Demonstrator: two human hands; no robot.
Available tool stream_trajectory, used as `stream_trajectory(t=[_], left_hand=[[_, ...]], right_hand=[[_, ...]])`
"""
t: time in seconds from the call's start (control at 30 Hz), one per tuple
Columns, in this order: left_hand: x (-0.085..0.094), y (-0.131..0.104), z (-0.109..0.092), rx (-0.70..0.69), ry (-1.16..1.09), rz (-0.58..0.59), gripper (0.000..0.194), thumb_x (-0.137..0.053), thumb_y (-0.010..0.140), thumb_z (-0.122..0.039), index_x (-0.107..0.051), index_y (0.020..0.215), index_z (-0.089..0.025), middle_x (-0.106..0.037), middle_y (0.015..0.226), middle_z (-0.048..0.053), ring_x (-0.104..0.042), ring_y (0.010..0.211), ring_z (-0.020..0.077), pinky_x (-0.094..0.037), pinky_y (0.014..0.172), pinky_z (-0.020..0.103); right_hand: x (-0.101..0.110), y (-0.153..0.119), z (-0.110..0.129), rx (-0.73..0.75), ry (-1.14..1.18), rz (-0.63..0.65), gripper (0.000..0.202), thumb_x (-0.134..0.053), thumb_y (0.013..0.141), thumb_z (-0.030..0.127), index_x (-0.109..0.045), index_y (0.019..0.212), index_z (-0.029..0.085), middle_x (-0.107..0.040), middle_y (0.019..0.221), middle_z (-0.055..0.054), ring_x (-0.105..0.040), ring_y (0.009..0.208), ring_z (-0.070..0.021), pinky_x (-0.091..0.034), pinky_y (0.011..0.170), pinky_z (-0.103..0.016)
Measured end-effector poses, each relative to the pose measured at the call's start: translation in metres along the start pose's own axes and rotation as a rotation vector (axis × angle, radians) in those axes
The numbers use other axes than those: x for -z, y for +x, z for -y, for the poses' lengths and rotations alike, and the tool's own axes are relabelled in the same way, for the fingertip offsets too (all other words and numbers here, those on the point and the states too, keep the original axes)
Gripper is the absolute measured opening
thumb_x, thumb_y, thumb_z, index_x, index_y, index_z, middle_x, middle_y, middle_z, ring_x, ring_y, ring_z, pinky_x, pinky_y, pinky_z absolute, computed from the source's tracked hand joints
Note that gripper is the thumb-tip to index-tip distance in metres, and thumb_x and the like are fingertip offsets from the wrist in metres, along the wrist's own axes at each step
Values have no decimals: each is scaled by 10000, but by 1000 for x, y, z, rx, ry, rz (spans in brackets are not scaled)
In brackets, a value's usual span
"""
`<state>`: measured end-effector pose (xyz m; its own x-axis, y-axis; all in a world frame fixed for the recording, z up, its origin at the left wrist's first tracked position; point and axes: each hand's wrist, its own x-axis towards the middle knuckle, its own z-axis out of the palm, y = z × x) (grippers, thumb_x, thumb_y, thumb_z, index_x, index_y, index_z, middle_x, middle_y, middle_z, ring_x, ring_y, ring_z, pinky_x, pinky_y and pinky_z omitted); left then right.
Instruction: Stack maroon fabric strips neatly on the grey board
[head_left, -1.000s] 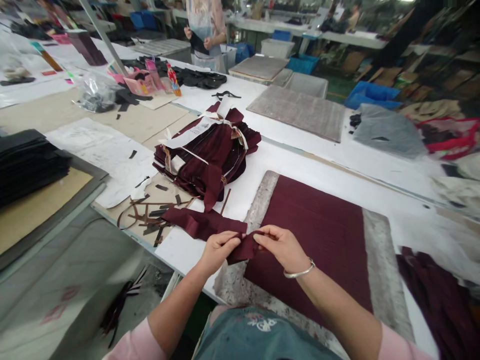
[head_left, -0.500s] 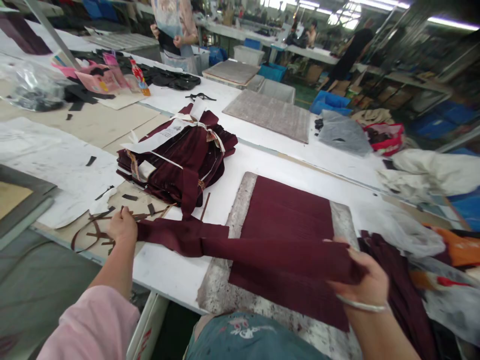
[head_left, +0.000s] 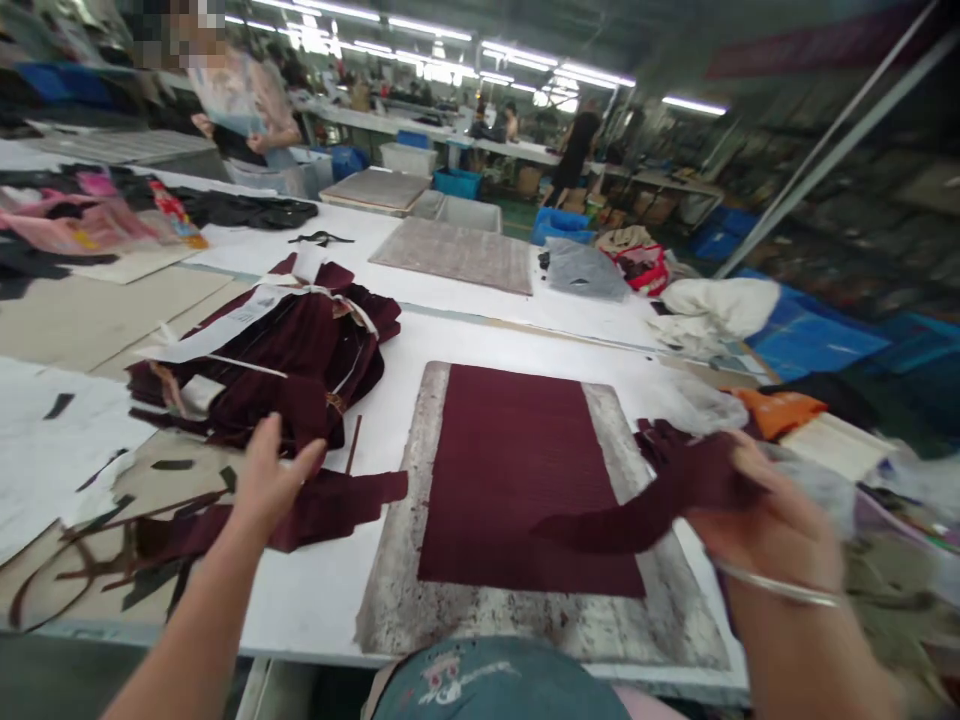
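Head view: right hand (head_left: 772, 535) pinches a maroon strip (head_left: 645, 505); left hand (head_left: 271, 478), fingers spread, hovers above another piece (head_left: 330, 505). The trailing strip could drag the panel (head_left: 510, 470) beneath askew.

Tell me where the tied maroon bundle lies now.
The bundle lies on the table's left side in the head view, just beyond the left hand, left of the grey board.

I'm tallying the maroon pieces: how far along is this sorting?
Done: a maroon panel lies flat on the grey board. In hand: the right hand grips a maroon strip, carried to the right; the open left hand hovers over loose pieces. Left: the tied maroon bundle sits untouched.
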<state>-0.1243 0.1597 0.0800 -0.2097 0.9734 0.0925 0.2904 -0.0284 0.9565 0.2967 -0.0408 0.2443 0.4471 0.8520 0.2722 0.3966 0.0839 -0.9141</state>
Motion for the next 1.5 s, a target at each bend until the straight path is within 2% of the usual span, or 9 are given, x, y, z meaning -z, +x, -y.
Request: stream_trajectory(t=[0.07,0.17,0.33,0.5,0.67,0.8,1.07,1.3,1.5], left_hand=[[-46,-61,-49,-124,-268,338,893,-814,515,-288,-438,1323,-237,-354,1455,83,-222,1361,332,-94,1132,467],[-109,-151,-108,-225,-502,748,998,-847,466,-222,-406,1361,-214,-355,1448,107,-265,1350,313,-163,1129,430],[-169,-215,-146,7,-772,807,462,-675,735,-359,-597,1149,-171,-623,1183,101,-511,1173,292,-359,1039,432],[-162,-229,-160,446,-1041,863,468,-546,829,-434,-524,1218,-175,-663,1084,131,-600,1051,299,-413,964,504],[-155,-246,-172,490,-1162,837,523,-467,856,-480,-433,1316,-232,-588,1237,116,-525,1166,281,-349,1026,493],[-153,-252,-172,453,-1220,812,505,-422,876,-476,-413,1332,-259,-553,1290,101,-472,1223,274,-322,1045,476],[-147,-251,-150,419,-1255,605,393,-472,863,-416,-540,1216,-259,-584,1256,72,-465,1232,258,-326,1051,449],[-140,-247,-133,424,-1278,508,345,-486,860,-375,-594,1156,-235,-592,1248,66,-478,1221,255,-361,1038,446],[-134,-229,-118,487,-1213,326,211,-525,843,-255,-681,952,-162,-698,1037,60,-595,1075,199,-445,977,342]], right_hand=[[-26,-14,15,-133,292,38,298,-629,744,396,-598,1034,336,-640,909,-18,-603,736,-204,-494,644,-368],[-59,-22,33,-199,540,236,327,-703,712,303,-595,1019,273,-616,812,12,-582,676,-135,-499,624,-286],[-54,-23,32,-164,518,428,340,-694,748,342,-597,1055,232,-623,883,-4,-596,780,-132,-510,708,-276],[-5,-19,-6,29,427,366,457,-620,801,438,-538,1204,239,-576,1170,-69,-518,1106,-194,-416,952,-367],[18,-45,-53,-66,529,909,584,-636,779,460,-489,1278,195,-594,1152,-93,-545,1064,-217,-412,933,-391],[31,-64,-78,-237,454,1062,371,-706,722,366,-627,1000,133,-657,911,-41,-598,819,-167,-462,768,-301],[81,-74,-112,-493,416,884,290,-724,675,399,-579,693,148,-580,655,2,-510,560,-104,-400,540,-224],[103,-85,-133,-644,422,678,292,-756,650,377,-606,784,166,-619,699,7,-564,579,-114,-437,561,-223],[121,-84,-141,-644,389,730,276,-738,683,357,-665,870,168,-677,801,-28,-613,654,-138,-466,624,-238]])
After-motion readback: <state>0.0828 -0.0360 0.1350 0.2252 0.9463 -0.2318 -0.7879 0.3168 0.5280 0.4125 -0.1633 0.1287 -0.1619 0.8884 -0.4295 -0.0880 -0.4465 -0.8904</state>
